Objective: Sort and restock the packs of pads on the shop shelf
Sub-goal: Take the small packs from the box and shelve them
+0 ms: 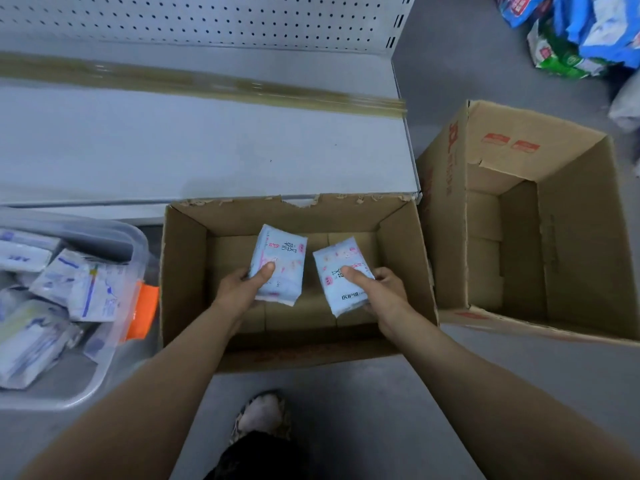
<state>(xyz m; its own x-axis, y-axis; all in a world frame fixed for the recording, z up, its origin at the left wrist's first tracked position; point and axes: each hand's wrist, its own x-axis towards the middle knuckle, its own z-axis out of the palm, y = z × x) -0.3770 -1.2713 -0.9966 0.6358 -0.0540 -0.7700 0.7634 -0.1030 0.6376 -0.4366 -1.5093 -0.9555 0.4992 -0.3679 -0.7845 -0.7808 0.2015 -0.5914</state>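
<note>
Nearest my view is a dark trouser leg (256, 455) and a pale shoe (259, 417) on the grey floor (450, 393), with both forearms reaching forward past them.

Biggest thing here is the shelf (207, 143): a bare grey board under a pegboard back, running across the top of the view. Against its front edge stands the middle box (183, 271), open-topped cardboard. A second box (571, 237) stands just right of it, and I see nothing inside that one. At the left is a clear plastic bin (138, 237) with loose packs (93, 292) jumbled in it. A heap of packs (581, 36) lies on the floor at the top right.

I count 2 packs in hand, both inside the middle box's opening, with bare cardboard showing below them. My left hand (239, 289) pinches the left pack (284, 251), thumb on its face, and the fingers go out of sight under it. My right hand (384, 292) pinches the right pack (343, 296) the same way, fingers curled at its right edge.

Both packs lie with their long axis pointing away from me, straight at the shelf, gripped at the near end. As I judge it, the shelf is dead ahead over the box's far wall and both hands are about equally near.
</note>
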